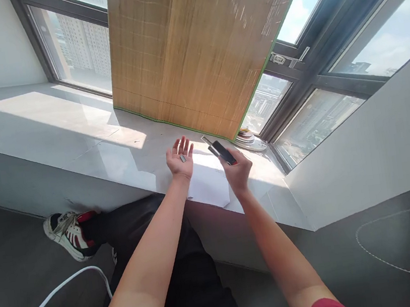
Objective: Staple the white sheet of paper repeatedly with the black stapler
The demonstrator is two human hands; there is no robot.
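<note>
My left hand (180, 158) is turned palm up over the sill, fingers spread apart. A small grey block that looks like a strip of staples (183, 158) rests loose on its palm. To the right, my right hand (237, 165) is closed around a black stapler (225, 152). The stapler's jaws are apart, and a thin metal part (206, 142) sticks out toward the upper left. Beneath and between the hands lies white paper (209, 186) on the sill, reaching its front edge.
A bamboo mat with green edging (183, 50) hangs or leans before the window. Behind its lower right corner sits a stack of plates or discs (249, 140). The light sill (121, 157) runs left. A white cable (66, 279) loops at lower left, near my shoe (69, 236).
</note>
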